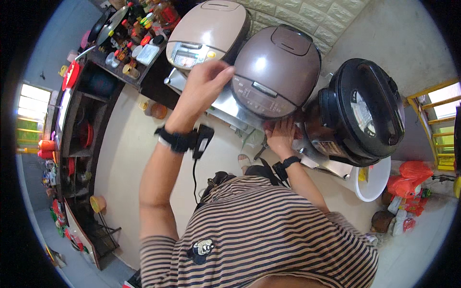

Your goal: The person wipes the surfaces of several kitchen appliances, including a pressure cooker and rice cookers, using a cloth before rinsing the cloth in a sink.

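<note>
My left hand [210,79], fingers curled and thumb pointing right, is raised at the front left edge of a brown rice cooker [277,64]; no object shows in it, but its finger undersides are hidden. Left of that cooker is a beige rice cooker [209,25]. Palm down, my right hand [282,137] reaches to the brown cooker's lower front, over something dark red [299,129] that I cannot identify. Its fingertips are partly hidden. A black electric pressure cooker [367,111] stands to the right. All three lids are down. Both wrists wear black straps with small devices.
A metal-topped stand [230,109] is under the cookers. Bottles and jars crowd the dark shelf [138,81] at upper left. A white bin [372,180] and red plastic bags [410,180] are at right. On the floor are a jar [158,111] and, at left, a stool [108,230].
</note>
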The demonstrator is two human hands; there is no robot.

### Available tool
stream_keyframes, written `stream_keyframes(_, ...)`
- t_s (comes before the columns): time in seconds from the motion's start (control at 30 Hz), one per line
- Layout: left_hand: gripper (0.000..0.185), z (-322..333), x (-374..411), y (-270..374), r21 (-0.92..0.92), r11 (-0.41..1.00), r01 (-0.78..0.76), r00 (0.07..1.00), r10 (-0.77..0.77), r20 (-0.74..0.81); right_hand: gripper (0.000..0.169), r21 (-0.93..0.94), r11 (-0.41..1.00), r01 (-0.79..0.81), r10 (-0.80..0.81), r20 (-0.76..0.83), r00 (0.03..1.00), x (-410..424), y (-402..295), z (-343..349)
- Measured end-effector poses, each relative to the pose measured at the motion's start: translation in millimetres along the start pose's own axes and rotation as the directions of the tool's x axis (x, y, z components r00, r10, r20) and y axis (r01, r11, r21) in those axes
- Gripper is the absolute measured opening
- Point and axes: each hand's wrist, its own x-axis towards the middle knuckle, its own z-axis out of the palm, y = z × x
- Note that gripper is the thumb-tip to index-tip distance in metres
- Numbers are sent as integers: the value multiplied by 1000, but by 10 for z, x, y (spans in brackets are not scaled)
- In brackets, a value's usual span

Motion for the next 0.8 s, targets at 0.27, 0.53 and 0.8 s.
stream_keyframes(0.27, 51, 454, 1781, 375, 272, 956, -108, 927, -1, 374, 66, 3, 997, 82, -81, -122, 989, -109, 64, -54)
stream_keyframes(0.53, 71, 693, 3035, -7, 369, 929, 16, 882, -187, 432, 64, 33, 999, -13, 14, -57, 998, -47, -32, -3)
stream_keyframes(0.8, 91, 894, 3311, -139, 364, 923, 124, 754, -326, 570, 61, 107, 992, -70, 66, 38, 997, -40, -41, -29)
